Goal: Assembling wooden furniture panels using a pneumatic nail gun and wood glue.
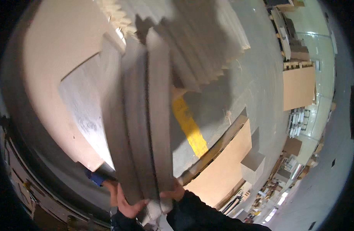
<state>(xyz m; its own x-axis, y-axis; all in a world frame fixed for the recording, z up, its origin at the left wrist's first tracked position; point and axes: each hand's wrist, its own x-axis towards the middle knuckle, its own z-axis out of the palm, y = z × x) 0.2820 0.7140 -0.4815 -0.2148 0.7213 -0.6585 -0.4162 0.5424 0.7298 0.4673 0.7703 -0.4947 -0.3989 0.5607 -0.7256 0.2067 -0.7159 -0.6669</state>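
Note:
Three long grey-brown planks (136, 115) lie side by side in my hands, stretching away from me and slightly blurred. My left hand (130, 207) grips their near end from the left, its thumb over the top. On the right edge, my right hand (174, 191) closes around the same end with the thumb on the upper face. The fingers beneath the planks are hidden. A stack of similar grey-brown boards (206, 50) lies beyond, partly covered by the planks' far end. Left of the planks, a grey sheet (84, 102) rests on a large tan panel (46, 73).
A yellow floor stripe (190, 129) runs past the planks' right side. Right of it lies a low stack topped by a tan sheet (223, 163), with a grey box (253, 165) beside it. A bare limb with blue cloth (95, 177) shows beside my left hand. Pallets (298, 65) stand far right.

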